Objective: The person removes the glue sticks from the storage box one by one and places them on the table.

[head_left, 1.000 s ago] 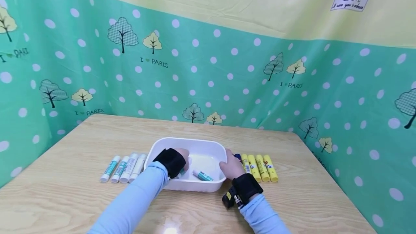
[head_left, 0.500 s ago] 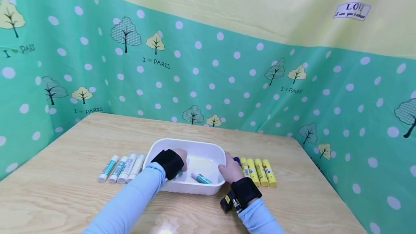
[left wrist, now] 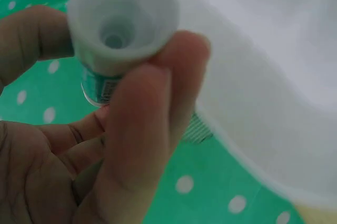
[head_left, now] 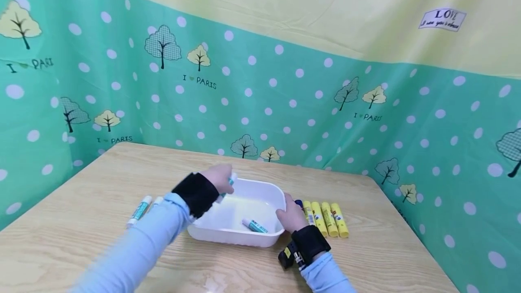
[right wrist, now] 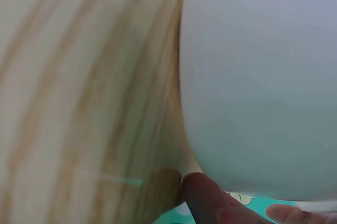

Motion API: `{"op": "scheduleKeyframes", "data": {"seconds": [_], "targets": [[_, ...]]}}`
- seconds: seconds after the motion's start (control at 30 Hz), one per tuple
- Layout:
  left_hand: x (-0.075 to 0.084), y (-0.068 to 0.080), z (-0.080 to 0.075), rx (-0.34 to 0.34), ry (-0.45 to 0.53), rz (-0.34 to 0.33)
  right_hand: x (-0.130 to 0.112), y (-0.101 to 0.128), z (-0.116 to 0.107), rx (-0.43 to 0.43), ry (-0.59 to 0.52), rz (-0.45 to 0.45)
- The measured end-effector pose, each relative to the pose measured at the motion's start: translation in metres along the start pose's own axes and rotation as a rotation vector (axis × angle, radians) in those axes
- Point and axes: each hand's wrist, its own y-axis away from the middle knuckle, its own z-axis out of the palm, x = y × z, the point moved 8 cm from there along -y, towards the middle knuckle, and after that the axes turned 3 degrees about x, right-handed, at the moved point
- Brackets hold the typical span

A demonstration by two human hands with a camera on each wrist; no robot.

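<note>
My left hand (head_left: 220, 178) is raised over the left side of a white plastic tub (head_left: 228, 237), pinching a white-and-teal glue stick (head_left: 222, 197). In the left wrist view the hollow end of this glue stick (left wrist: 124, 21) faces the camera, held between thumb and fingers. My right hand (head_left: 291, 215) grips the tub's right rim, the thumb at the inside edge and fingers along the outer wall. Fingertips (right wrist: 202, 192) show at the foot of that wall in the right wrist view. A second teal glue stick (head_left: 255, 226) lies inside the tub near its front right.
Left of the tub, white-and-teal glue sticks (head_left: 140, 210) lie on the wooden table (head_left: 228, 268), partly hidden by my left sleeve. Several yellow glue sticks (head_left: 328, 219) form a row to the right, beside one with a dark blue cap (head_left: 299, 203). A patterned curtain (head_left: 260, 98) hangs behind.
My left hand has come up out of the tub and moved a little left, lifting a glue stick. My right hand keeps its grip on the rim.
</note>
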Motion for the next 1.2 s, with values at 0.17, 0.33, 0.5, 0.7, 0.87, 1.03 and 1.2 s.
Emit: {"op": "scheduleKeyframes", "data": {"seconds": [0.17, 0.33, 0.5, 0.7, 0.87, 1.03, 1.2], "targets": [[-0.017, 0.019, -0.037, 0.049, 0.066, 0.001, -0.001, 0.0, 0.001, -0.014, 0.002, 0.015], [-0.041, 0.04, -0.061, 0.145, -0.025, 0.068, -0.003, -0.002, -0.001, -0.016, 0.016, 0.012], [-0.075, 0.054, -0.064, 0.166, -0.041, 0.034, -0.001, -0.001, -0.001, -0.028, 0.022, 0.016], [-0.118, 0.07, -0.062, 0.21, -0.066, -0.014, 0.0, 0.001, -0.001, -0.039, 0.021, 0.021], [-0.148, 0.079, -0.057, 0.246, -0.104, -0.043, -0.003, -0.001, -0.004, -0.036, 0.032, 0.019], [-0.169, 0.081, -0.054, 0.246, -0.147, -0.102, -0.007, -0.002, -0.005, -0.038, 0.043, 0.012], [-0.182, 0.08, -0.051, 0.214, -0.201, -0.161, -0.004, 0.0, -0.005, -0.047, 0.027, 0.022]]}}
